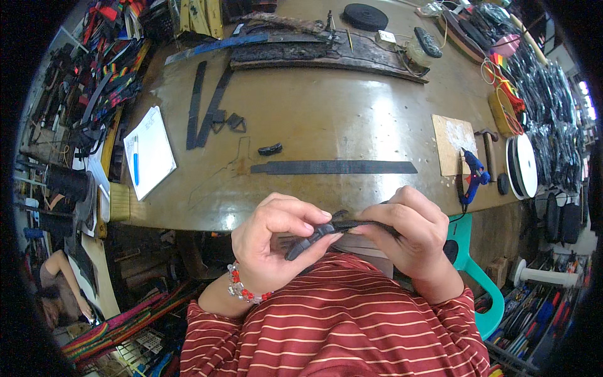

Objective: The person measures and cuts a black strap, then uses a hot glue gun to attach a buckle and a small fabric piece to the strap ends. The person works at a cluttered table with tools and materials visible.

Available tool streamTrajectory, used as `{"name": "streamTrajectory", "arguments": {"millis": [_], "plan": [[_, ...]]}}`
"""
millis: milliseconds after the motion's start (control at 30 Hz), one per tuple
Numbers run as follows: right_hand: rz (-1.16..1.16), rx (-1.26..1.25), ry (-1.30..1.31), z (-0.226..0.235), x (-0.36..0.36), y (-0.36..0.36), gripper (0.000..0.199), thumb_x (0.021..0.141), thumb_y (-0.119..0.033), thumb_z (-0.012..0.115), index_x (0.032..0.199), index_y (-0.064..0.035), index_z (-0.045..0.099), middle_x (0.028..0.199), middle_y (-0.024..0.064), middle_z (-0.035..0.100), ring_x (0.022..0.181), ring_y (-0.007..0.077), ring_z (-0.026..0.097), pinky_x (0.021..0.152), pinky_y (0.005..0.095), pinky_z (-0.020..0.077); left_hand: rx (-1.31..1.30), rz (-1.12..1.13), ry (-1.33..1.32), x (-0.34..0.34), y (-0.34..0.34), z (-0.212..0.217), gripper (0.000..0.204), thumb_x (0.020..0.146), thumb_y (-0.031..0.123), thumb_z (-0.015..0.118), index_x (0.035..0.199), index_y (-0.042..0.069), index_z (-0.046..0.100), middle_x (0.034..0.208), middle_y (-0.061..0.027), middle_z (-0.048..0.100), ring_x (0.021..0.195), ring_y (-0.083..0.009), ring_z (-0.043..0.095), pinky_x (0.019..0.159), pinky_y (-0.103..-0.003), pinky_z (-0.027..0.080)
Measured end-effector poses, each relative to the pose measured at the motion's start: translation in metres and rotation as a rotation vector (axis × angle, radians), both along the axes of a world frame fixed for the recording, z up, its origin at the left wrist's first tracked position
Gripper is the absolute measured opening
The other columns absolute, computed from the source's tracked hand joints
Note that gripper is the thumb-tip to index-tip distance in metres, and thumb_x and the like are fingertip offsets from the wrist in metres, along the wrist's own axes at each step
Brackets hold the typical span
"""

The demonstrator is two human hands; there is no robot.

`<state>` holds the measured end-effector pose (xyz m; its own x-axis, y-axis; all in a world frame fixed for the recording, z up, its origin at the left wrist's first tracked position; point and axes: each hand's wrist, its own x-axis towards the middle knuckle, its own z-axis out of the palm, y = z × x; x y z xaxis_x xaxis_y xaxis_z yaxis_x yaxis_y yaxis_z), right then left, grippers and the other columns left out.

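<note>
Close to my body, at the table's near edge, my left hand (pixel 267 235) pinches a black plastic buckle (pixel 306 244) between thumb and fingers. Black webbing (pixel 364 222) runs from the buckle into my right hand (pixel 411 229), whose thumb and fingers are closed on it. How the webbing sits in the buckle is partly hidden by my fingertips. Just beyond my hands, a flat black strap (pixel 339 167) lies crosswise on the table (pixel 295 113). Another small black buckle piece (pixel 270 149) rests behind the strap's left end.
Two dark straps with triangular rings (pixel 227 120) lie further left, near a notepad (pixel 151 154) with a blue pen (pixel 136 160). A blue glue gun (pixel 472 173) and a board (pixel 453 141) are at right. Behind stands a charred wooden plank (pixel 326 60). A teal chair (pixel 471 270) is beside me.
</note>
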<state>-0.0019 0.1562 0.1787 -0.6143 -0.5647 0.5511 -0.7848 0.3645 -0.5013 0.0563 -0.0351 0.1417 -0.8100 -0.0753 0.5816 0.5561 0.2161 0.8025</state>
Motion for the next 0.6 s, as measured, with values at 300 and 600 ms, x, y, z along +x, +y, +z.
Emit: {"name": "streamTrajectory", "arguments": {"millis": [300, 600], "plan": [[0.083, -0.021, -0.011, 0.0000, -0.0064, 0.0054, 0.023, 0.061, -0.010, 0.079, 0.079, -0.0055, 0.066, 0.064, 0.0041, 0.052, 0.053, 0.0188, 0.052, 0.045, 0.0317, 0.0405, 0.054, -0.101, 0.015, -0.0005, 0.0045, -0.0023, 0.044, 0.072, -0.006, 0.075, 0.096, 0.006, 0.041, 0.093, -0.0166, 0.066, 0.087, -0.0192, 0.062, 0.070, -0.027, 0.052], [0.102, -0.016, -0.010, -0.0025, -0.0057, 0.0094, 0.025, 0.060, -0.011, 0.080, 0.080, -0.0063, 0.067, 0.064, 0.0033, 0.051, 0.052, 0.0185, 0.052, 0.045, 0.0315, 0.0395, 0.031, -0.110, -0.011, 0.0038, 0.0057, -0.0014, 0.042, 0.072, -0.004, 0.076, 0.094, 0.009, 0.043, 0.096, -0.0131, 0.068, 0.085, -0.0181, 0.061, 0.071, -0.029, 0.047]]}}
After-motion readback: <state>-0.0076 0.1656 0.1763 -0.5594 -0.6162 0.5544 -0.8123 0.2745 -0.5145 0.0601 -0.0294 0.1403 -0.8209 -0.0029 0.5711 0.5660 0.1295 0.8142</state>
